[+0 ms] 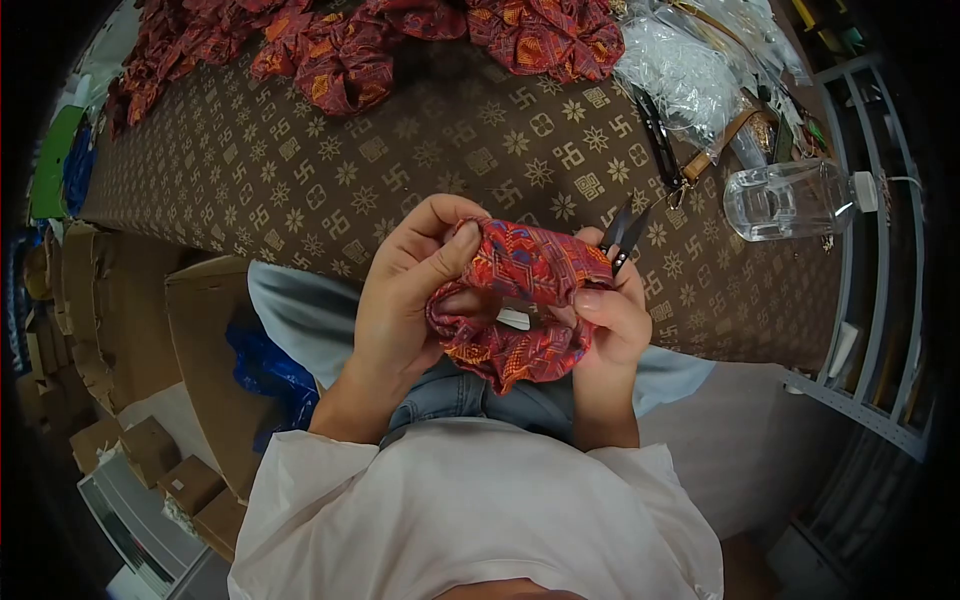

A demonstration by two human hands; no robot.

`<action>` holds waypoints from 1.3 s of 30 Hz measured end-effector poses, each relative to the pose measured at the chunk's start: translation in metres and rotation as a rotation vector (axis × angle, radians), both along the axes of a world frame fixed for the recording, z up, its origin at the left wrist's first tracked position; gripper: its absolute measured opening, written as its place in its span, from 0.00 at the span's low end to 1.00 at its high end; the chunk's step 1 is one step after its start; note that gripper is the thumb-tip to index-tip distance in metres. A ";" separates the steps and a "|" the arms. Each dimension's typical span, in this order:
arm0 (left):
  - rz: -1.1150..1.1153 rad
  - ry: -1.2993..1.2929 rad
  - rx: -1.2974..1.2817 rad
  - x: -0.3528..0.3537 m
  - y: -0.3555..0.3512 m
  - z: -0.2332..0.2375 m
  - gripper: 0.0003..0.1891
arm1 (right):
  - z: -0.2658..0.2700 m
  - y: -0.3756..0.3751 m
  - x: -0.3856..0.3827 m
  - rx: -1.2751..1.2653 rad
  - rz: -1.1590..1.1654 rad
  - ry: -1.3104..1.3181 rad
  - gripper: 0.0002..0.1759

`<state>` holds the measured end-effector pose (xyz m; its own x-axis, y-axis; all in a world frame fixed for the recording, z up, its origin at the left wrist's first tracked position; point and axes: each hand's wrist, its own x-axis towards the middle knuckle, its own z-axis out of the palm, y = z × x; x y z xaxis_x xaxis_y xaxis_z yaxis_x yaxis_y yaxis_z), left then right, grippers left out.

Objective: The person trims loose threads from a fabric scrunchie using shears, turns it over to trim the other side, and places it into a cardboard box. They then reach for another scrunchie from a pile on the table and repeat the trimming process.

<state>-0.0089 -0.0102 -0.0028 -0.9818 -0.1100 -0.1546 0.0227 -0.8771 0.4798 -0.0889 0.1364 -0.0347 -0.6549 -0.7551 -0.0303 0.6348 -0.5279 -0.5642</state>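
A red patterned fabric scrunchie (pixel 520 265), with blue and orange in its print, is held up between my hands as a ring with a gap in its middle. My left hand (pixel 410 275) pinches its left side, thumb on top near the upper edge. On the other side, my right hand (pixel 618 318) grips the scrunchie with the thumb on the front. Small dark thread snips (pixel 625 235) stick out from behind that hand, blades pointing up and away; how the fingers hold them is partly hidden.
A brown patterned cloth (pixel 430 165) covers the table. More red scrunchies (pixel 345 60) lie piled along the far side. To the right are clear plastic bags (pixel 680 80), black-handled scissors (pixel 655 135) and a clear bottle (pixel 790 200). Cardboard boxes (pixel 210 350) stand at left, a metal rack (pixel 885 250) at right.
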 end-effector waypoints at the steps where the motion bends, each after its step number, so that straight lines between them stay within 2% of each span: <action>1: 0.003 0.000 0.001 0.000 0.001 0.002 0.06 | -0.003 -0.001 0.001 -0.180 0.027 -0.106 0.18; 2: 0.065 -0.037 -0.119 0.001 0.003 0.004 0.05 | -0.002 -0.001 0.004 -0.178 0.028 -0.107 0.18; 3: 0.126 -0.074 -0.240 0.001 0.005 0.006 0.05 | 0.003 -0.002 0.007 -0.170 -0.015 -0.221 0.18; 4: 0.127 -0.074 -0.240 0.000 0.006 0.007 0.05 | 0.007 -0.003 0.010 -0.163 -0.058 -0.334 0.17; 8: 0.181 -0.115 -0.313 0.000 0.006 0.004 0.05 | 0.002 -0.004 0.013 -0.166 -0.048 -0.464 0.17; 13: 0.191 -0.116 -0.321 0.002 0.003 0.002 0.05 | 0.004 -0.004 0.013 -0.168 -0.001 -0.387 0.13; 14: 0.126 -0.078 -0.280 0.003 -0.001 -0.001 0.07 | 0.005 -0.003 0.012 -0.167 -0.003 -0.387 0.13; 16: 0.059 -0.037 -0.238 0.002 0.000 -0.002 0.08 | 0.008 0.000 0.011 0.018 0.003 -0.051 0.10; 17: 0.134 -0.060 -0.412 0.001 0.005 0.000 0.10 | 0.012 0.000 0.011 0.019 0.000 -0.051 0.10; 18: 0.208 -0.083 -0.588 0.000 0.007 0.001 0.12 | 0.017 0.000 0.013 0.202 -0.029 0.116 0.09; 19: 0.203 -0.084 -0.588 -0.001 0.008 0.000 0.12 | 0.021 -0.001 0.014 0.384 -0.058 0.283 0.08; 21: 0.105 0.010 -1.141 -0.002 0.009 -0.001 0.14 | 0.025 -0.003 0.014 0.433 -0.047 0.257 0.08; 22: 0.054 0.019 -1.159 -0.001 0.006 -0.001 0.12 | 0.026 -0.005 0.014 0.477 -0.099 0.332 0.09; 24: 0.143 -0.050 -1.069 0.000 0.007 0.000 0.10 | 0.022 -0.008 0.015 0.526 -0.222 0.410 0.10; 26: 0.306 -0.175 -0.880 0.000 0.010 0.001 0.07 | 0.023 -0.003 0.014 0.602 -0.305 0.318 0.11; 27: 0.307 -0.176 -0.880 -0.001 0.012 0.001 0.07 | 0.017 -0.005 0.015 0.610 -0.475 0.388 0.14; 29: 0.456 -0.199 -0.875 -0.003 0.017 0.000 0.06 | 0.017 -0.006 0.020 0.599 -0.430 0.463 0.16; 30: 0.456 -0.200 -0.876 -0.003 0.019 0.000 0.06 | 0.017 -0.007 0.024 0.589 -0.389 0.536 0.17; 33: 0.418 -0.170 -0.878 -0.002 0.022 -0.005 0.06 | 0.021 -0.014 0.029 0.622 -0.345 0.446 0.16; 35: 0.365 -0.190 -0.646 0.000 0.019 -0.009 0.05 | 0.014 -0.012 0.024 0.579 -0.332 0.359 0.09; 36: 0.367 -0.193 -0.648 -0.002 0.018 -0.006 0.05 | 0.011 -0.008 0.019 0.474 -0.283 0.258 0.08; 37: 0.315 -0.246 -0.447 -0.006 0.016 -0.002 0.05 | 0.009 -0.005 0.016 0.372 -0.235 0.158 0.06; 38: 0.261 -0.294 -0.245 -0.008 0.015 0.002 0.05 | 0.008 -0.007 0.017 0.336 -0.286 0.122 0.04; 39: 0.262 -0.291 -0.245 -0.009 0.014 0.003 0.05 | 0.004 -0.006 0.015 0.335 -0.285 0.126 0.04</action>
<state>-0.0176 0.0035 0.0003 -0.8357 -0.4166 -0.3578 0.0625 -0.7195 0.6917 -0.0735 0.1306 -0.0306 -0.8496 -0.5059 -0.1491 0.4062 -0.4473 -0.7968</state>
